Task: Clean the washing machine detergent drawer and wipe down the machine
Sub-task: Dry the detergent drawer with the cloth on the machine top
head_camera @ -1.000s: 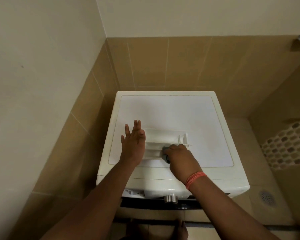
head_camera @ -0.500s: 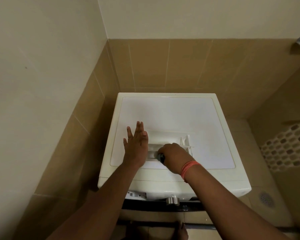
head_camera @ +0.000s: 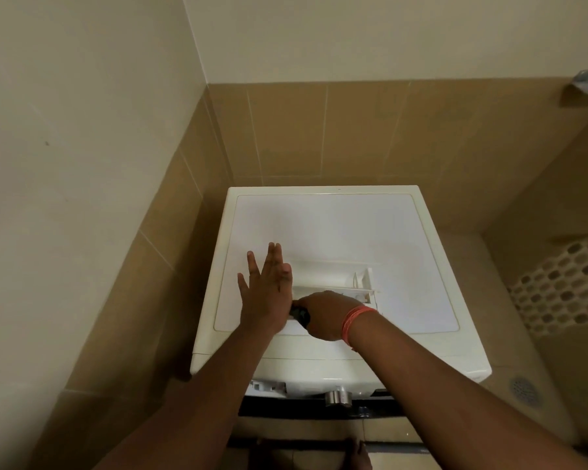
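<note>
Two stages here, and I judge we're mid-first. White plastic detergent drawer (head_camera: 333, 279) is out of its slot and lies on the flat white top of the washing machine (head_camera: 404, 239), near the front edge. Left hand (head_camera: 269, 293) is pressed flat at the drawer's left end, fingers straight and slightly spread. Right hand (head_camera: 326, 313) has fingers curled round a small dark scrubbing tool (head_camera: 300, 314), working in the drawer's near-left part; can't tell if it's a brush or sponge. Left to do: finish the drawer, refit it, wipe the machine.
</note>
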### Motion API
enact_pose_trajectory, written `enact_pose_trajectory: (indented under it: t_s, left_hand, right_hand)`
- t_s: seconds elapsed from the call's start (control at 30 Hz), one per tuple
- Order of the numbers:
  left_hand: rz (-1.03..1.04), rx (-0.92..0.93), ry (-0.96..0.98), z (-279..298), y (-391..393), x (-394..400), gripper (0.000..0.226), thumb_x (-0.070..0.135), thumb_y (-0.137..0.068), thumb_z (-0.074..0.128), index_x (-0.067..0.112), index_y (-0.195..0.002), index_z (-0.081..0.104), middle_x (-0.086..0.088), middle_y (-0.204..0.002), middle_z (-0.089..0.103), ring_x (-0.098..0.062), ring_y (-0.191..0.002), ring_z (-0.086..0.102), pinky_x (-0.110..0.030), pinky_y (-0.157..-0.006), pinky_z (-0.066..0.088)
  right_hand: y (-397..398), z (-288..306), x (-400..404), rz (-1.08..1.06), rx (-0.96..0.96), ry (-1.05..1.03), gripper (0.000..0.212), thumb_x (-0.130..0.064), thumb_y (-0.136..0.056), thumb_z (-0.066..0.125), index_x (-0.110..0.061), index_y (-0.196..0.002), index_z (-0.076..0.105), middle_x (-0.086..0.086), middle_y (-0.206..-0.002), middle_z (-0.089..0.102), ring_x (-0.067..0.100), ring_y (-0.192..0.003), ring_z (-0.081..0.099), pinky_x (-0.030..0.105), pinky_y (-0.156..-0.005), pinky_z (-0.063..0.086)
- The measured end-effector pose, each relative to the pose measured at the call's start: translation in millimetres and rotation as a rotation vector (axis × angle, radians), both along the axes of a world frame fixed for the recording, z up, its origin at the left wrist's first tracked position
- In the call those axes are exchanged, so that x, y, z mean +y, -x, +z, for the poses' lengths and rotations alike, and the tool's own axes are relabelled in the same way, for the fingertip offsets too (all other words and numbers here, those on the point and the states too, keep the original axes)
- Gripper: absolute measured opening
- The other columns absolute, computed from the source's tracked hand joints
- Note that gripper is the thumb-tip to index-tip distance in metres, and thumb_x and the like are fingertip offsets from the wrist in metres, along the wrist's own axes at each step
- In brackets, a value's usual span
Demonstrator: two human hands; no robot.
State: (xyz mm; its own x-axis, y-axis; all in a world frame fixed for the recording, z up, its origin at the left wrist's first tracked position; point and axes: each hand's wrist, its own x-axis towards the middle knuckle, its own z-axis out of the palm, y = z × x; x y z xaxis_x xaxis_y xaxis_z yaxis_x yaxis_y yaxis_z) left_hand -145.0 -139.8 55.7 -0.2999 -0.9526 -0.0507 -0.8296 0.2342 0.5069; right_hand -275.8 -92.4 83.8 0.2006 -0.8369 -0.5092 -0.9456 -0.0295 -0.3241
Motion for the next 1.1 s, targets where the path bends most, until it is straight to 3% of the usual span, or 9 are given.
enact_pose_trajectory:
  t_s: [0.17, 0.33, 0.47, 0.6, 0.77, 0.93, 1.1]
  left_hand:
    - [0.016, -0.043, 0.001, -1.9, 11.5, 4.6, 0.099, 0.075, -0.066, -0.037, 0.036, -0.153, -0.013, 0.011, -0.164, -0.011, -0.024, -0.15, -0.018, -0.057, -0.12, -0.005]
    - [0.005, 0.036, -0.026, -1.3, 9.8, 0.7, 0.105, 0.081, -0.063, -0.034, 0.035, -0.154, -0.009, 0.011, -0.164, -0.009, -0.023, -0.15, -0.017, -0.055, -0.121, -0.005]
    - [0.004, 0.049, -0.022, -2.3, 10.0, 1.2, 0.104, 0.082, -0.066, -0.031, 0.035, -0.155, -0.007, 0.011, -0.164, -0.007, -0.022, -0.15, -0.016, -0.055, -0.121, -0.004]
    - [0.009, 0.029, -0.017, -1.6, 10.0, 1.7, 0.104, 0.081, -0.065, -0.032, 0.035, -0.155, -0.006, 0.012, -0.164, -0.006, -0.023, -0.151, -0.016, -0.055, -0.121, -0.004]
    - [0.004, -0.053, 0.027, -1.9, 8.2, 1.4, 0.092, 0.074, -0.075, -0.03, 0.035, -0.155, -0.008, 0.012, -0.164, -0.007, -0.025, -0.151, -0.016, -0.055, -0.121, -0.004]
    - [0.03, -0.121, 0.032, -4.1, 9.8, 3.5, 0.071, 0.061, -0.091, -0.011, 0.032, -0.156, -0.007, 0.007, -0.165, -0.004, -0.027, -0.151, -0.014, -0.055, -0.12, -0.003]
    - [0.055, -0.151, 0.05, -6.7, 13.8, 6.1, 0.087, 0.068, -0.08, -0.027, 0.031, -0.156, -0.007, 0.006, -0.164, -0.012, -0.029, -0.15, -0.014, -0.055, -0.118, -0.003]
  right_hand:
    - [7.2, 4.9, 7.2, 0.01, 0.121, 0.018, 0.025, -0.006, -0.094, 0.046, -0.01, -0.112, 0.063, 0.007, -0.087, 0.06, 0.024, -0.08, 0.059, 0.033, -0.075, 0.051]
    - [2.7, -3.6, 15.6, -0.05, -0.044, 0.144, 0.039, 0.0, -0.088, 0.046, -0.022, -0.116, 0.062, 0.005, -0.098, 0.068, 0.025, -0.089, 0.064, 0.039, -0.083, 0.055]
    - [12.9, -14.3, 27.2, -0.121, -0.185, 0.213, 0.039, -0.015, -0.097, 0.046, -0.037, -0.127, 0.057, -0.005, -0.113, 0.07, 0.019, -0.097, 0.065, 0.035, -0.084, 0.053]
    - [8.4, -11.6, 30.3, -0.136, -0.282, 0.249, 0.033, -0.01, -0.097, 0.048, -0.027, -0.121, 0.061, -0.002, -0.11, 0.069, 0.022, -0.096, 0.063, 0.034, -0.081, 0.05]
    - [11.5, -9.5, 23.6, -0.066, -0.169, 0.212, 0.032, -0.004, -0.094, 0.049, -0.016, -0.123, 0.056, 0.008, -0.108, 0.066, 0.025, -0.095, 0.061, 0.035, -0.081, 0.05]
    - [43.6, -13.3, 25.7, -0.044, 0.022, 0.205, 0.018, -0.002, -0.093, 0.049, -0.012, -0.105, 0.059, 0.011, -0.093, 0.064, 0.03, -0.082, 0.065, 0.037, -0.07, 0.054]
    - [19.9, -24.7, 31.8, -0.056, 0.063, 0.3, 0.027, 0.001, -0.09, 0.048, -0.007, -0.113, 0.057, 0.015, -0.099, 0.064, 0.035, -0.09, 0.065, 0.041, -0.077, 0.052]
